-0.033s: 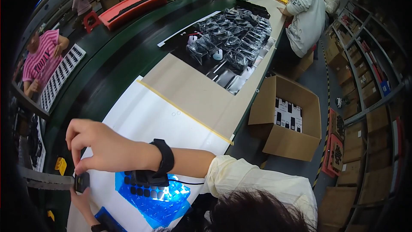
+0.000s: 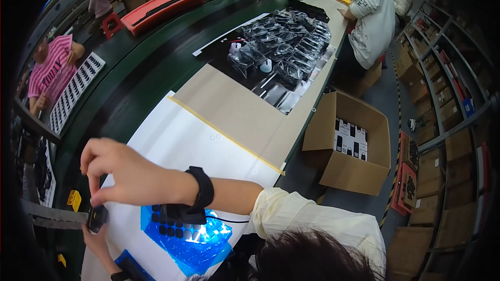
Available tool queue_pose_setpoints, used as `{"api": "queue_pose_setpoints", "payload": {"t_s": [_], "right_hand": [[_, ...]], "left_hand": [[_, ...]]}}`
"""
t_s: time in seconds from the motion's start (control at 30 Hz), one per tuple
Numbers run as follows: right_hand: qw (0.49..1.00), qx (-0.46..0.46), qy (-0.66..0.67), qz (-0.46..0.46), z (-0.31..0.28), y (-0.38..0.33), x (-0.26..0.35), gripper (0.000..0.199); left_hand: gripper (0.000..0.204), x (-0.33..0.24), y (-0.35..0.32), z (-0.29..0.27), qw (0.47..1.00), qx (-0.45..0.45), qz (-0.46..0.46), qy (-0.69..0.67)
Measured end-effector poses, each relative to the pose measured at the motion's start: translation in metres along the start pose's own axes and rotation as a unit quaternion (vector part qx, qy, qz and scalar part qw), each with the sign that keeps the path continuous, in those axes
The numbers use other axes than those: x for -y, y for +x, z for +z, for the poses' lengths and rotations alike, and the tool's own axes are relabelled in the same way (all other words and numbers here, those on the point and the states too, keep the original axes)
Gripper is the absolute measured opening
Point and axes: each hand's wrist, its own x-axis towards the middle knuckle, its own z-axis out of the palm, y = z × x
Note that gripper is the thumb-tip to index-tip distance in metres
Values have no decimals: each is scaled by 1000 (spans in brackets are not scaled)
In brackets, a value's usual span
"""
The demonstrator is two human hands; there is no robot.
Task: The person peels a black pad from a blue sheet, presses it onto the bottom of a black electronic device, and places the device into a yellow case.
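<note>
At the left end of the white work surface, my left hand holds a small black device from below. My right hand reaches over from the right, its thumb and forefinger pinched together at the device's upper end. Any small piece between those fingertips is hidden. Beneath my right wrist lies a shiny blue film sheet with rows of rounded black pads, partly covered by a black box and cable at the wrist. A second blue-edged piece lies by my left wrist.
A metal bar juts in beside the device. Plastic-wrapped items cover the far table. An open carton stands right of the table. A green conveyor runs along the left, with a person in pink beyond; another person works farther along.
My right hand has shifted very slightly upward, and the device has tilted a little with my left hand. The rest looks the same.
</note>
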Motion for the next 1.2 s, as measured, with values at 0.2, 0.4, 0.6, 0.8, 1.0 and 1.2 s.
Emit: {"api": "queue_pose_setpoints", "payload": {"t_s": [0.2,0.4,0.6,0.8,1.0,1.2], "right_hand": [[999,-23,0,22,-19,4,-4,14],[1000,20,-10,11,-7,10,-16,10],[982,19,121,146,-13,7,-11,8],[971,48,135,193,17,7,-7,9],[975,57,90,193,19,6,-7,9],[977,46,78,192,24,6,-8,8]], "left_hand": [[60,-149,-40,-72,910,5,107,-400],[75,-201,-75,-70,762,141,129,-618],[76,-215,-73,-59,663,242,74,-704],[74,-201,-74,-67,656,215,188,-699],[82,-209,-73,-73,705,208,101,-670],[82,-208,-75,-75,707,208,77,-672]]}}
